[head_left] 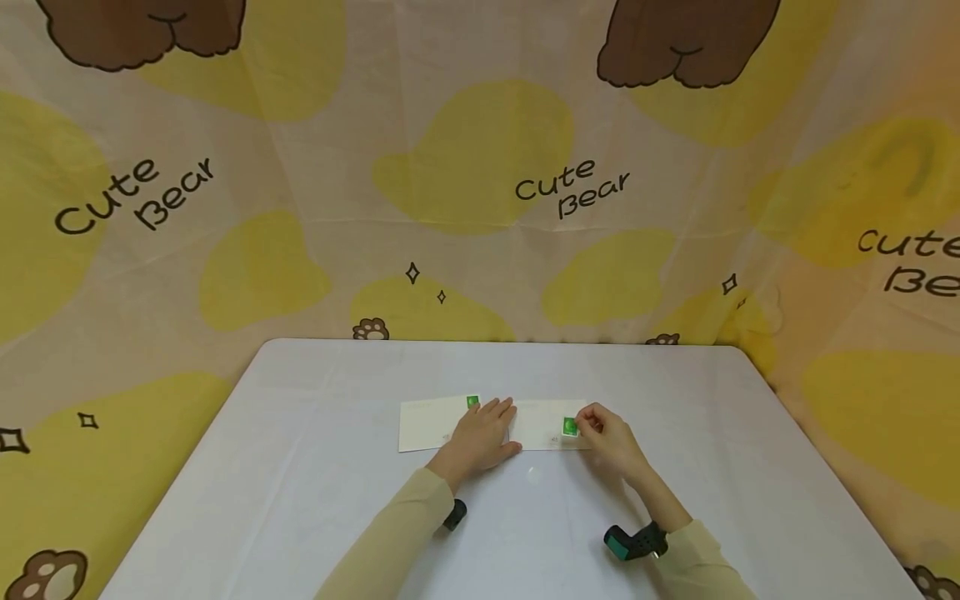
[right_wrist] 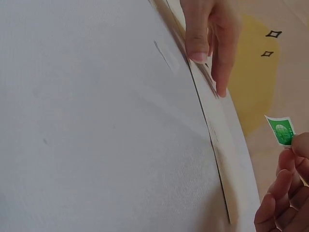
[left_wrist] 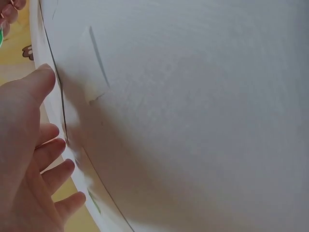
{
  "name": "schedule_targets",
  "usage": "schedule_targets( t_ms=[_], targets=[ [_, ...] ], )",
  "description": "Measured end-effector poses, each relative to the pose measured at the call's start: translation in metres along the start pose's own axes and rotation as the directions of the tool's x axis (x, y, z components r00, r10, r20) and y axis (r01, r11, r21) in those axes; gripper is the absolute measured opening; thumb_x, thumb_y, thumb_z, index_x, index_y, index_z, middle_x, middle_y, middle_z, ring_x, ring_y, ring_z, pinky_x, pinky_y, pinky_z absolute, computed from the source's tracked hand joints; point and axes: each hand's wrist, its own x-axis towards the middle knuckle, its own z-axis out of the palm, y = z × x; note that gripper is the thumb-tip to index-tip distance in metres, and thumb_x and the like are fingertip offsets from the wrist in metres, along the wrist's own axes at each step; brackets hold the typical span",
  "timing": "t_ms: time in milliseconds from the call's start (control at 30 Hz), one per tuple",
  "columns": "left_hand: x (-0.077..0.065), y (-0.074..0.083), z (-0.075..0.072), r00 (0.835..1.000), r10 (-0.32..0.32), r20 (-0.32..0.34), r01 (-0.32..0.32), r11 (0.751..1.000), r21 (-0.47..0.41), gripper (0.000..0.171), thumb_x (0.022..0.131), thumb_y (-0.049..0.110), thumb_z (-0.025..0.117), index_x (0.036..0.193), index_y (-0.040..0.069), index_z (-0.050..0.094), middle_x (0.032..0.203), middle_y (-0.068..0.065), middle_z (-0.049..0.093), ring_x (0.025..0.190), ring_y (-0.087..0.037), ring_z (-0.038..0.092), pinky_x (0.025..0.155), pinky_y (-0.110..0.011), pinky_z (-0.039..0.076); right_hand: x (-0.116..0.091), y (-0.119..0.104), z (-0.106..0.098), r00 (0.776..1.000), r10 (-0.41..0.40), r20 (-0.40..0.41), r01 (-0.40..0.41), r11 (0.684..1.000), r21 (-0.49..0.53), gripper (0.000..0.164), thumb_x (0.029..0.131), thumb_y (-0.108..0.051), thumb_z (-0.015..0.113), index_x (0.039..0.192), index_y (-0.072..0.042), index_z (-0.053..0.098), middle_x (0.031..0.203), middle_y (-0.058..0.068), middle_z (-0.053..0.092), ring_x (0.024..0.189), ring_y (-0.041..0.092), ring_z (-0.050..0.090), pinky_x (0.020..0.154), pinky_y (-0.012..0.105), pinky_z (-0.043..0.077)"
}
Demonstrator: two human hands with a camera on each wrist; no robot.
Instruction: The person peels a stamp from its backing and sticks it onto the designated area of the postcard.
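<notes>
My right hand (head_left: 611,437) pinches a green stamp (right_wrist: 281,130) with a white border between thumb and index finger. The stamp is above the right part of a cream envelope (head_left: 536,417); whether it touches the paper I cannot tell. With fingers extended, my left hand (head_left: 480,437) rests at the left end of this envelope, palm down. Beside it lies a second cream envelope (head_left: 427,423), partly covered by the left hand. A green stamp (head_left: 472,401) sits at that envelope's upper right corner.
Both envelopes lie on a white table (head_left: 300,500). A small translucent strip (left_wrist: 96,67) lies on the tabletop near its front side, below the envelopes. Behind the table hangs a yellow and beige patterned cloth (head_left: 480,275).
</notes>
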Motion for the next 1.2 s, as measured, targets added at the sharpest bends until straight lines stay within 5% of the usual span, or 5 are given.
schedule_targets(
  t_ms=[367, 1200],
  targets=[
    [0.001, 0.002, 0.002, 1.0, -0.008, 0.02, 0.008, 1.0, -0.004, 0.065, 0.088, 0.049, 0.053, 0.138, 0.009, 0.041, 0.147, -0.004, 0.035, 0.134, -0.022, 0.033, 0.109, -0.042, 0.029, 0.019, 0.015, -0.01, 0.998, 0.062, -0.003, -0.062, 0.997, -0.041, 0.015, 0.09, -0.016, 0.054, 0.097, -0.003, 0.058, 0.078, 0.004, 0.052, 0.068, 0.015, 0.045, 0.053, 0.021, 0.037],
    [0.002, 0.003, 0.002, 0.999, -0.026, 0.031, 0.027, 0.999, -0.018, 0.065, 0.088, 0.048, 0.053, 0.138, 0.009, 0.041, 0.146, -0.004, 0.036, 0.134, -0.022, 0.034, 0.108, -0.039, 0.031, 0.052, 0.029, -0.015, 0.998, -0.005, 0.056, 0.012, 0.992, -0.126, 0.012, 0.09, -0.014, 0.054, 0.095, -0.003, 0.057, 0.078, 0.004, 0.052, 0.073, 0.017, 0.047, 0.059, 0.024, 0.039]
  ],
)
